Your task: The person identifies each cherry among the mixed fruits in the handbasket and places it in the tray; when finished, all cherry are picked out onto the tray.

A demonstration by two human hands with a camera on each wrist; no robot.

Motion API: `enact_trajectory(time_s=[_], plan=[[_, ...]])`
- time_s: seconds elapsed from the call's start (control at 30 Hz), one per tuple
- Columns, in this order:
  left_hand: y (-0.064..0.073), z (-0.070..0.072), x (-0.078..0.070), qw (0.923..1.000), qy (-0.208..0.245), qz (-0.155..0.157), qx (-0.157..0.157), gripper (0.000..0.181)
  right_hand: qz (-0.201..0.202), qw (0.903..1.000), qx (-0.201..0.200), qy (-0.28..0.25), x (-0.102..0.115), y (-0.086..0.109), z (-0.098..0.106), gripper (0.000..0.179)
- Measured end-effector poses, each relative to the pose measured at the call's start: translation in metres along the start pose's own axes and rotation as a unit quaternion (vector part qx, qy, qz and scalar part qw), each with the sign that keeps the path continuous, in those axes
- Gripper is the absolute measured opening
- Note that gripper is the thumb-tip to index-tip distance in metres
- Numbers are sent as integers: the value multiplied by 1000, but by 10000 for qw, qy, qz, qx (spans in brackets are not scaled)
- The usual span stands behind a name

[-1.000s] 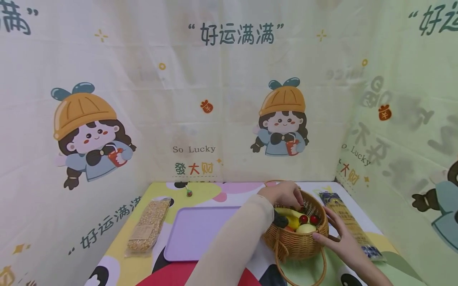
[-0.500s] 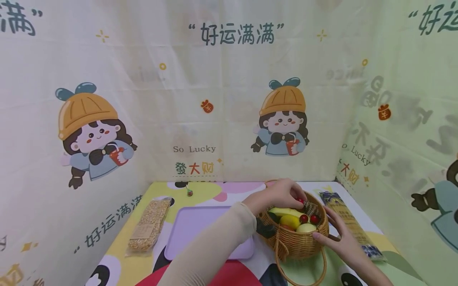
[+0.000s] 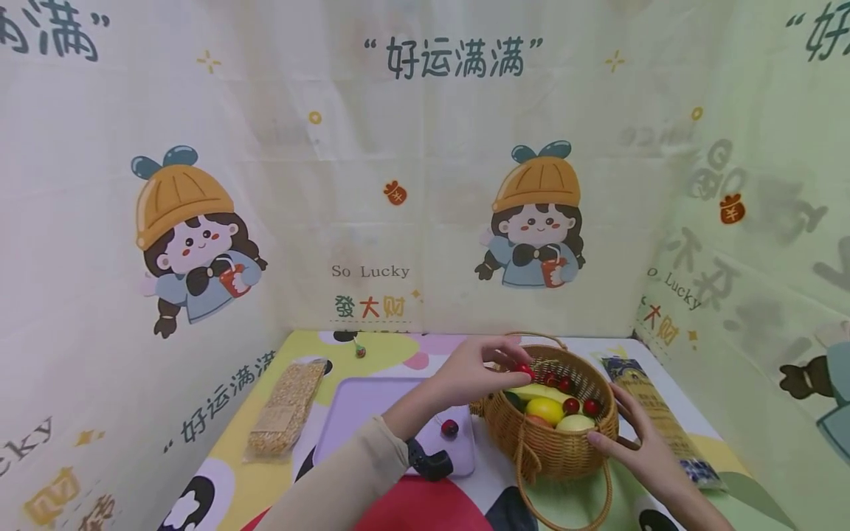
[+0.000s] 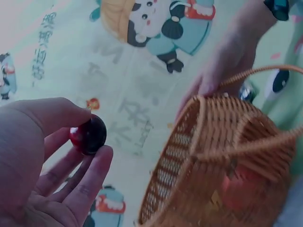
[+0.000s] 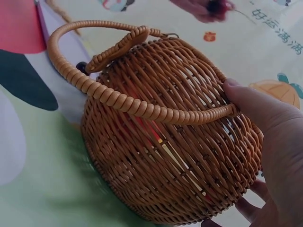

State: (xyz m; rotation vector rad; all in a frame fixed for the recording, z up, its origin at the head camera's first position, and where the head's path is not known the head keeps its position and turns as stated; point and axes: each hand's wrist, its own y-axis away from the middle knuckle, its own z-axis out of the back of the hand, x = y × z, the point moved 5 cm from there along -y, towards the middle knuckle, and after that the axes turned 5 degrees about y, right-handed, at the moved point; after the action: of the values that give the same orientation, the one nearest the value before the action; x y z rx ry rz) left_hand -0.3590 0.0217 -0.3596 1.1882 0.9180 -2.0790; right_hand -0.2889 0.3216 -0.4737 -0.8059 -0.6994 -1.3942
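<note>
Left fingers (image 4: 90, 175) and thumb pinch a cherry (image 4: 89, 135), clenched lightly on it. The left hand (image 3: 473, 372) hangs just above the near-left rim of the basket (image 3: 551, 442), between basket and tray (image 3: 372, 413). A second ago this hand was down among the fruit inside the basket; half a second ago it was lifting at the rim. It is now out and carrying the cherry toward the tray side. Judgement: a removal from basket to tray is under way, with the fruit not yet set down.

One cherry (image 3: 449, 427) already lies on the tray, near its right edge. It was not visible in either earlier view, where the forearm covered that spot.

The right hand (image 3: 631, 442) holds the basket's far wall, thumb at the rim by a handle, fingers (image 5: 279, 156) wrapped round the weave, as before. The basket stands upright on the counter (image 3: 584, 501), shifted little if at all.

Left in the basket: a banana (image 3: 541, 391), a lemon (image 3: 546, 409), more cherries (image 3: 569, 405).

Grain bag (image 3: 288, 405) left of the tray, noodle pack (image 3: 654, 413) right of the basket; both unmoved.
</note>
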Motion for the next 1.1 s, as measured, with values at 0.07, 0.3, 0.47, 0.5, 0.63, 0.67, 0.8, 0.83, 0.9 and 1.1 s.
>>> enact_trajectory(time_s=[0.07,0.3,0.47,0.5,0.63,0.67,0.8,0.83,0.9,1.1], plan=[[13,8,5,9999,149,44,-77,20,28,10000,0,-7,-1,0,0,100],[45,39,30,9971,505,405,-405,21,-12,9999,27,-114,-4,1,1,101],[62,65,56,9923,334,717,-956,28,8,9999,29,-115,-4,2,0,101],[64,70,61,9909,244,783,-1065,28,8,9999,23,-106,-4,3,0,101],[72,87,85,9845,-183,960,-1454,27,21,10000,1,-78,-3,3,1,101],[73,90,91,9825,-283,1025,-1530,26,22,10000,-1,-79,-2,3,1,101],[79,97,110,9752,-508,1272,-1738,23,21,10000,-14,-63,-2,3,1,101],[80,99,113,9737,-545,1315,-1778,22,31,10000,-19,-62,-2,3,1,101],[83,102,122,9713,-683,1374,-1816,21,40,10000,-33,-45,-3,2,1,100],[86,110,155,9624,-1286,1553,-1819,17,54,9999,-86,-28,-6,1,1,99]])
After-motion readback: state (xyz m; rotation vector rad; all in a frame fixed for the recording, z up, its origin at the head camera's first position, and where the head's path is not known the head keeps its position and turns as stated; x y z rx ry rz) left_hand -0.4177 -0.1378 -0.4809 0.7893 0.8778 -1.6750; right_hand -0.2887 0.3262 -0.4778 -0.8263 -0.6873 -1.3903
